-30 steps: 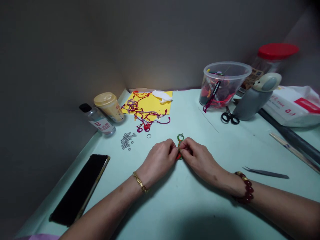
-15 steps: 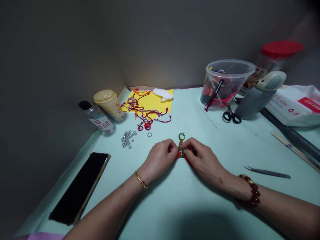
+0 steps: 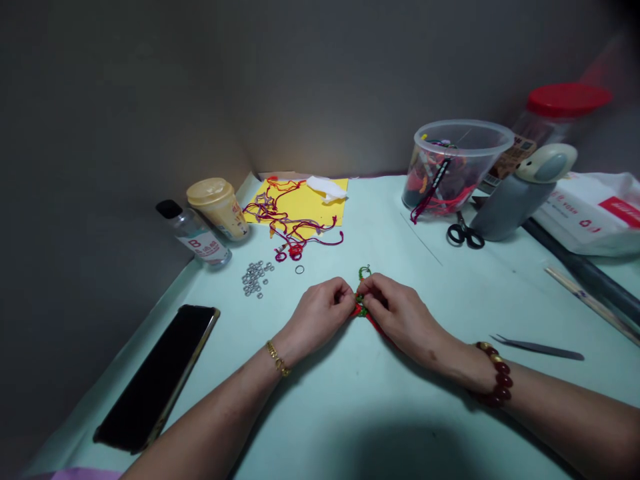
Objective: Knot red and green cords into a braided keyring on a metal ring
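Note:
My left hand (image 3: 320, 315) and my right hand (image 3: 400, 313) meet at the middle of the mat, their fingertips pinching a knotted green and red cord (image 3: 361, 303). A small green loop (image 3: 365, 272) stands above my fingers, and a red cord tail (image 3: 379, 329) runs down to the right under my right hand. Much of the knot is hidden by my fingers. A gold bracelet (image 3: 277, 358) circles my left wrist, and a dark red bead bracelet (image 3: 495, 377) circles my right.
Loose silver rings (image 3: 254, 278) and a black phone (image 3: 156, 378) lie to the left. Beyond, tangled threads cover yellow paper (image 3: 320, 198). Black-handled scissors (image 3: 465, 235), a plastic tub (image 3: 459, 143) and tweezers (image 3: 537, 348) lie to the right.
The red tail now shows further down to the right of the knot. The green loop looks smaller above my fingers, and my hands have drawn slightly closer together around the cord.

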{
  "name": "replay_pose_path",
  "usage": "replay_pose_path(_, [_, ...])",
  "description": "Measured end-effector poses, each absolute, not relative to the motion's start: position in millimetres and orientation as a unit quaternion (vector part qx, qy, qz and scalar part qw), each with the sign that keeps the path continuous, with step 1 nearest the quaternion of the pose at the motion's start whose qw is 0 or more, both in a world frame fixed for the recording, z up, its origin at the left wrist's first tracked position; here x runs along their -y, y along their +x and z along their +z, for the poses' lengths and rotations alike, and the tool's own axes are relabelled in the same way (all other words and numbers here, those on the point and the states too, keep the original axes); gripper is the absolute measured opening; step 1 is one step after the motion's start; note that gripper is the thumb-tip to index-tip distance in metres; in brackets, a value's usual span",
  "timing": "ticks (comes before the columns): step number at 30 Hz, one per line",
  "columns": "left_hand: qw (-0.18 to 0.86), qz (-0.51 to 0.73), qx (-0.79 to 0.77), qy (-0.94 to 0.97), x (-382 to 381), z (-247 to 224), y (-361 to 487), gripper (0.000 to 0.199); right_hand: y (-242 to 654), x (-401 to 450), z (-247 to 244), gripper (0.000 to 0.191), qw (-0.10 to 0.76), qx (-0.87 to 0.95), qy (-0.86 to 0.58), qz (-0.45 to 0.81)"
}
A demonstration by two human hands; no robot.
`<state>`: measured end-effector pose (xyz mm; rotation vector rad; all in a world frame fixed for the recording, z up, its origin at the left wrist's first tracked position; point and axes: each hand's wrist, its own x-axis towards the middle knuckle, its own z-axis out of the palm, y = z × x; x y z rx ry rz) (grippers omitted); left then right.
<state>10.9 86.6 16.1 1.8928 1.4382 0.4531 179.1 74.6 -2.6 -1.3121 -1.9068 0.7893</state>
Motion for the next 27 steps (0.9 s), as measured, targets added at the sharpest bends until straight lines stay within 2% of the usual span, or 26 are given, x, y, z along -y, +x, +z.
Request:
replay_pose_path(9, [0.357, 0.175, -0.556, 0.730, -86.3, 13.9, 10.4, 0.022, 178.4, -79.1, 4.3, 0.017, 0.273, 0.749, -0.528, 0.293])
replay_pose_path(22, [0.367, 0.165, -0.554, 0.729, -86.1, 15.4, 10.5, 0.023, 175.7, -82.2, 1.5, 0.014, 0.264, 0.747, -0.542, 0.280])
replay_pose_path(27, [0.404, 0.175, -0.525, 0.728, -86.6, 12.9, 6.5, 0.015, 176.9, -81.9, -1.3, 0.015, 0.266, 0.750, -0.533, 0.287])
